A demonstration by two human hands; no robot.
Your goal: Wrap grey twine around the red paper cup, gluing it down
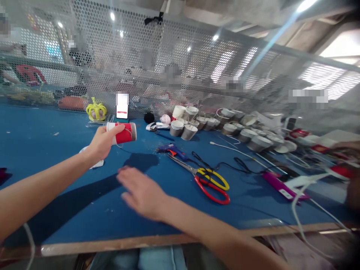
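Note:
My left hand (102, 141) is closed around a red and white paper cup (123, 134) that lies tipped on its side in the grip, above the table. A thin string loops along the cup's side and dangles below it. My right hand (144, 193) hovers low over the blue tabletop, smeared by motion, with its fingers stretched out and nothing visible in them. To its right lie large scissors (209, 180) with one yellow and one red handle. A blue glue gun (174, 150) rests just beyond the scissors, its black cord running right.
Several grey-wrapped cups (189, 132) crowd the back right. A lit phone (122, 106) stands by a yellow-strapped ball (96, 111) against the mesh partition. A purple power strip (282, 187) and white cables lie at right, near another person's arm (353, 180).

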